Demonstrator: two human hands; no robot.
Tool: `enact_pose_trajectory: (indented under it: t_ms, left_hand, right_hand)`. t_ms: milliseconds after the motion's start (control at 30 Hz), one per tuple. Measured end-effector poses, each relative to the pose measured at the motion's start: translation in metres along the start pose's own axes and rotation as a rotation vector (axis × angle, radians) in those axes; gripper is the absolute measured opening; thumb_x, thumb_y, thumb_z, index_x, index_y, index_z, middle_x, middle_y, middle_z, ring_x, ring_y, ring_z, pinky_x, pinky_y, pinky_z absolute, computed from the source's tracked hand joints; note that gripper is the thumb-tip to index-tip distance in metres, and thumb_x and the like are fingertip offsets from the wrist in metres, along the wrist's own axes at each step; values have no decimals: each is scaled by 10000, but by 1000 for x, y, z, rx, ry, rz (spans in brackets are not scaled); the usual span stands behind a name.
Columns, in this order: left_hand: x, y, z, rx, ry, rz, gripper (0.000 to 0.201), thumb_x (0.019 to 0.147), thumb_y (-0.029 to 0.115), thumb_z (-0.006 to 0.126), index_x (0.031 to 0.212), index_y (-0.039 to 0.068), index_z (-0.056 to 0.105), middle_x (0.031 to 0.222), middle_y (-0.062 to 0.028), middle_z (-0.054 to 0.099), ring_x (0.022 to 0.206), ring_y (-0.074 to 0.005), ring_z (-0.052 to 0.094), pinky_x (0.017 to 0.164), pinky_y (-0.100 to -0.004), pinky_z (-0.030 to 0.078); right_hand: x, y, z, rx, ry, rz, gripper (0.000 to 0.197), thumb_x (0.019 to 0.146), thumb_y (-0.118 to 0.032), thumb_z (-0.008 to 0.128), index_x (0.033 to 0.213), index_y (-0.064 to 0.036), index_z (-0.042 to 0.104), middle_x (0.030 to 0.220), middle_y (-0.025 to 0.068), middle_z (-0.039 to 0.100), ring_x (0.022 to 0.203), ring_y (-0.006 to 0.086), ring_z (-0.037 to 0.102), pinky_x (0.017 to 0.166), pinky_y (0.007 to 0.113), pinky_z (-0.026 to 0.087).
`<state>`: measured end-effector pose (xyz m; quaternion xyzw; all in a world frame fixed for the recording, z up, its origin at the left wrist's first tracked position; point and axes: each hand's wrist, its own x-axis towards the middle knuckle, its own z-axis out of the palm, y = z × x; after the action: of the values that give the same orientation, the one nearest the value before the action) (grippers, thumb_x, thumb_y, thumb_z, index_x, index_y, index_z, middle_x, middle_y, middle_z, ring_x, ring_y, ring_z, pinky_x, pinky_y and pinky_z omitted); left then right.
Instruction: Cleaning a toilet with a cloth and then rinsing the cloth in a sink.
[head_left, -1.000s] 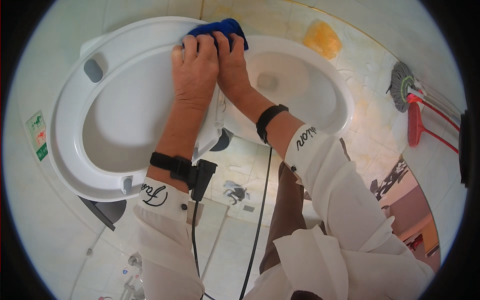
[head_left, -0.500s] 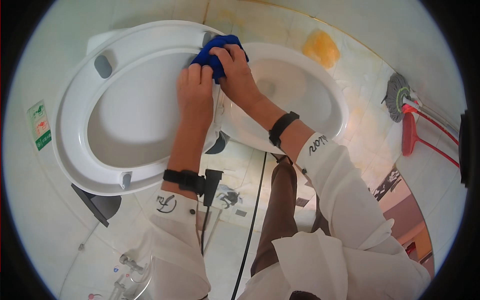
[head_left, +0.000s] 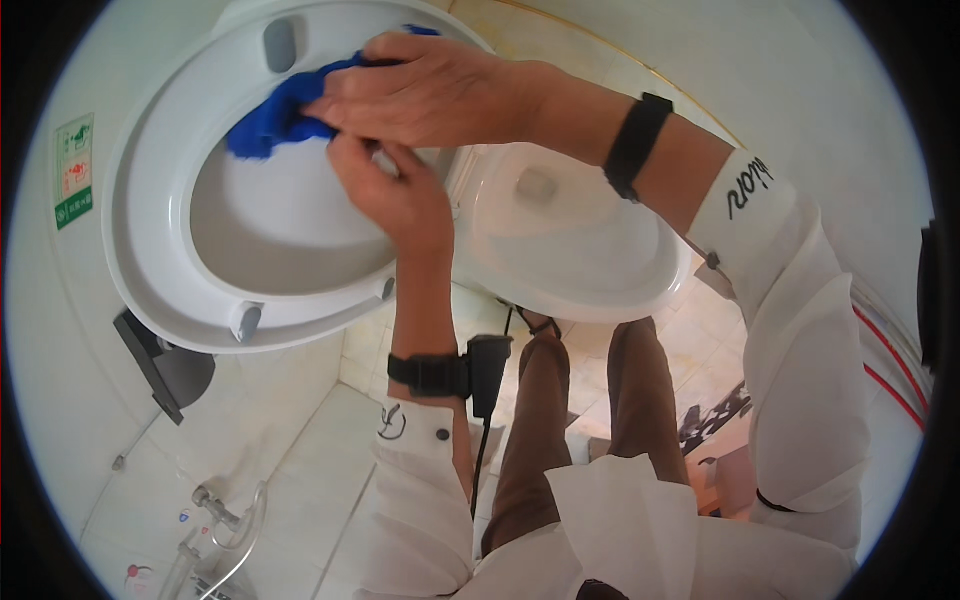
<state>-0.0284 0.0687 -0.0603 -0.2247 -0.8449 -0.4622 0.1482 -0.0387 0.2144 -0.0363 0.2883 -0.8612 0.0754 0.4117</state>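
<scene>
A crumpled blue cloth (head_left: 275, 120) lies across the upper part of the raised white toilet seat (head_left: 150, 225), with one end hanging over the opening in front of the lid (head_left: 290, 225). My right hand (head_left: 430, 95) reaches in from the right and grips the cloth, its fingers curled over it. Just below, my left hand (head_left: 395, 195) has bent fingers closed at the cloth's lower edge, touching the right hand's fingers; its fingertips are partly hidden. The toilet bowl (head_left: 600, 240) sits open to the right of both hands.
A dark grey wall holder (head_left: 170, 370) is under the seat's lower left. Farther down are a valve with a hose (head_left: 225, 510). A green and white sticker (head_left: 73, 170) is on the left wall. Red handles (head_left: 895, 385) lean at the right. A black cable (head_left: 482, 460) hangs from my left wristband.
Both hands have moved left from the hinge side onto the seat's upper part. The cloth has gone with them and is now more spread out. My view has shifted too.
</scene>
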Motion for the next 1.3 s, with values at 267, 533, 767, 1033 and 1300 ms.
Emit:
enact_pose_trajectory:
  t_ms: [267,533,767,1033,1300]
  left_hand:
    - [-13,-22,12,226,-253,78,206,820,-33,600,1014,7,544,994,-165,550,969,-359,531,828,-449,450]
    - [-35,-34,7,500,-533,125,239,779,-28,612,1011,-2,559,998,-151,578,1017,-362,531,915,-458,414]
    - [-58,-43,-14,613,-513,165,202,765,-46,568,959,-1,530,924,-163,583,935,-365,522,831,-493,389]
    - [-67,-43,-38,834,-767,275,246,790,10,594,1031,-9,553,950,-158,602,1016,-341,510,911,-454,352]
    - [-69,-24,-70,1016,-725,529,177,740,40,638,913,0,624,948,-115,568,1029,-309,499,950,-445,345]
  right_hand:
    - [-63,-16,-3,-123,-331,170,400,759,-130,686,1154,-165,633,1179,-59,593,1102,117,482,827,267,406]
    - [-96,-71,27,-67,-318,490,336,766,-145,666,1101,-146,642,1100,-18,597,1014,192,488,749,296,433]
    - [-89,-133,51,124,-189,887,414,751,-76,660,1162,-123,622,1181,54,594,1062,248,494,829,350,488]
    - [-90,-163,49,185,-176,966,485,721,-9,673,1192,-103,605,1258,105,570,1121,280,483,1000,340,411]
    - [-70,-209,53,413,-25,1257,519,731,11,679,1222,-123,581,1299,95,542,1144,325,462,989,383,449]
